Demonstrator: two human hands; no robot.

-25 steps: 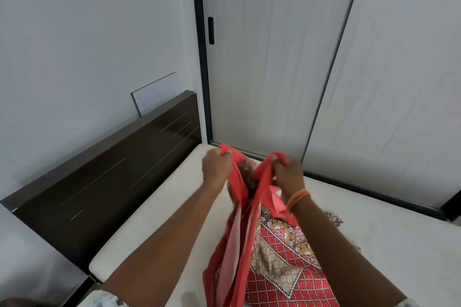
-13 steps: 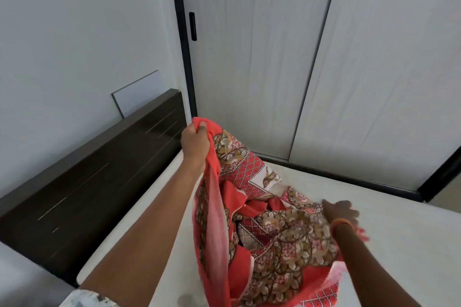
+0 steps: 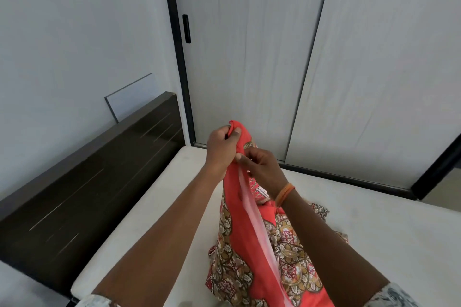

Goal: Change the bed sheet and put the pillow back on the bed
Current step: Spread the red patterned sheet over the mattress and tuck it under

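Tall pale sliding wardrobe doors [image 3: 274, 57], faintly grained and framed in black, fill the back of the view, with a slim black handle [image 3: 186, 28] at the left edge. Below them lies the bare mattress [image 3: 374, 227], smooth, off-white and slightly padded, meeting a dark glossy wooden headboard [image 3: 94, 182] streaked with thin pale lines. A flat grey panel [image 3: 132, 98] leans on the wall behind the headboard.

The bed sheet [image 3: 249, 244], thin soft cloth in coral red with brown and cream floral medallions, rises from a crumpled heap on the mattress up to both hands. The left hand [image 3: 220, 149] is closed in a fist round the top fold, thumb pressed on the red border. The right hand [image 3: 264, 171], just below and touching it, has its fingers curled and pinches the sheet's edge. An orange band [image 3: 284, 194] circles the right wrist.
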